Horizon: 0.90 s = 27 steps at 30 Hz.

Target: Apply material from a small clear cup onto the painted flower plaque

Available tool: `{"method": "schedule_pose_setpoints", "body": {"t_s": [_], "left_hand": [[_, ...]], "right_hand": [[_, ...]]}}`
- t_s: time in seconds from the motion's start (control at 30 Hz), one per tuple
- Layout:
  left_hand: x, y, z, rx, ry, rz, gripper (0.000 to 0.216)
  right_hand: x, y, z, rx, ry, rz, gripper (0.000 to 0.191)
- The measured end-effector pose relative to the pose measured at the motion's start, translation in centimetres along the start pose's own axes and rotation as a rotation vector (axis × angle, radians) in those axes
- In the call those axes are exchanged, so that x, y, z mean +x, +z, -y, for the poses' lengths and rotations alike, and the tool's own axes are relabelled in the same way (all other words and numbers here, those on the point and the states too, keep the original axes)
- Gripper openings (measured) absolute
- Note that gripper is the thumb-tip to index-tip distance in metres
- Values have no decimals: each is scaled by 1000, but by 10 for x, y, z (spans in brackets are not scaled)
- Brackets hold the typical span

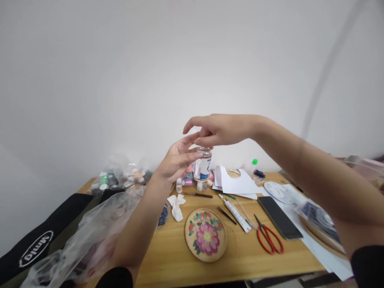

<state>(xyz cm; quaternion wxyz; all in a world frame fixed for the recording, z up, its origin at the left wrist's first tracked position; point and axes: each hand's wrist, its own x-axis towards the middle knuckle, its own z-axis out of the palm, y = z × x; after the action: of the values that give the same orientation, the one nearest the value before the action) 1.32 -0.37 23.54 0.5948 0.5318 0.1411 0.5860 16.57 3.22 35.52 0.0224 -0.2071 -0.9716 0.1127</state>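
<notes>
A clear bottle (204, 169) with a blue and white label is upright over the back of the table. My left hand (177, 159) is closed around its neck, thumb in front and the other fingers partly hidden. Over the bottle's top, my right hand (214, 130) has its fingers curled down. A pale see-through bit shows between its index finger and thumb, too small to name, and the mouth of the bottle is hidden. Nearer to me lies a round wooden piece (220, 252) painted with a pink flower and green leaves.
Right of the painted piece lie black tweezers (227, 216), a tube (238, 214), red-handled scissors (270, 240) and a phone (280, 218). Left are a crumpled tissue (177, 207) and a plastic bag (87, 236). White paper (240, 183) and a wall (192, 60) stand behind.
</notes>
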Motion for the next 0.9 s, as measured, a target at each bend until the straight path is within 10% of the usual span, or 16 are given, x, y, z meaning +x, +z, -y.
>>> {"method": "schedule_pose_setpoints", "body": {"t_s": [0.9], "left_hand": [[-10,3,15,200,84,-181,50]], "right_hand": [[-19,1,5,-31,-15,-69,34]]}}
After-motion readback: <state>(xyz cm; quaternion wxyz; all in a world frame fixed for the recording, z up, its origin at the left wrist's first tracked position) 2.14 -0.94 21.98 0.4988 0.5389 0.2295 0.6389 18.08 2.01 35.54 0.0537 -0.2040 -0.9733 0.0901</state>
